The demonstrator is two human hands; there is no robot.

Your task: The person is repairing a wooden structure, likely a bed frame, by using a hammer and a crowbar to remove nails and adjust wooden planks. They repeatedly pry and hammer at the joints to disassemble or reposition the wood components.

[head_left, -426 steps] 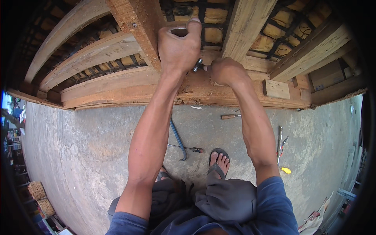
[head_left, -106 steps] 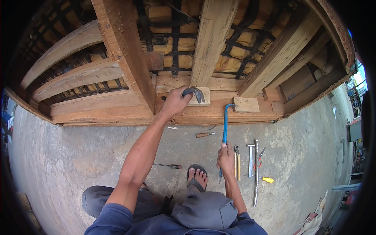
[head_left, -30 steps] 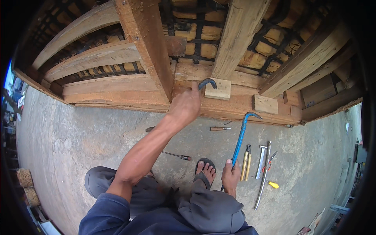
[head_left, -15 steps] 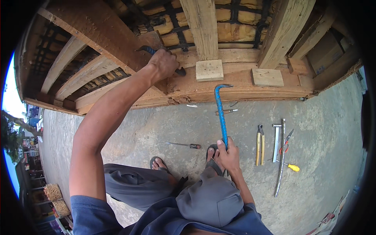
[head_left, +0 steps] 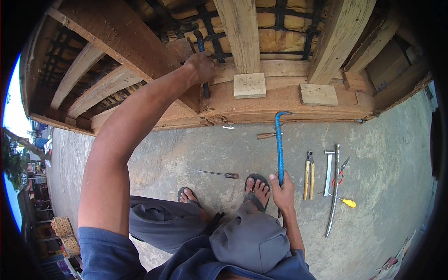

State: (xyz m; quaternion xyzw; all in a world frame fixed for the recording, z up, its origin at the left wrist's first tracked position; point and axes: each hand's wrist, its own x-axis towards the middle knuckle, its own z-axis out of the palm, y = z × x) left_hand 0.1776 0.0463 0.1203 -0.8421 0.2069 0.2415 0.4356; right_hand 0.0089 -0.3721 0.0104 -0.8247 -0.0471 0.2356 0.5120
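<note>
Two hands are at work, far apart from each other. Nearest the body, the right hand (head_left: 283, 190) is closed around the lower shank of a blue crowbar (head_left: 279, 144), just beside the person's right foot in a sandal (head_left: 255, 187). The bar stands nearly upright from the concrete floor (head_left: 186, 149), its long axis running away from the person toward the timber frame, with the hooked end at the top curling right, close to the lowest beam (head_left: 289, 100) but, as far as can be seen, not touching it.

Left of the feet lies a screwdriver (head_left: 219, 174), pointing left. Right of the crowbar, a row of tools lies side by side on the floor: pliers (head_left: 308, 173) with yellowish handles, a metal square (head_left: 329, 170), a long curved metal bar (head_left: 334, 191) and a small yellow-handled tool (head_left: 346, 202). A wooden-handled tool (head_left: 267, 136) lies across the floor just left of the crowbar's upper shank.

Farther off, the left hand (head_left: 201, 66) reaches up and forward, clamped on a dark metal bar (head_left: 202, 65) that stands upright against the frame, beside a slanting beam (head_left: 112, 42). Two small wooden blocks (head_left: 249, 85) sit on the lowest beam between the two hands' lines; the left one is nearer the left hand. Behind the timbers, dark lattice over yellowish infill (head_left: 270, 18) fills the wall.
</note>
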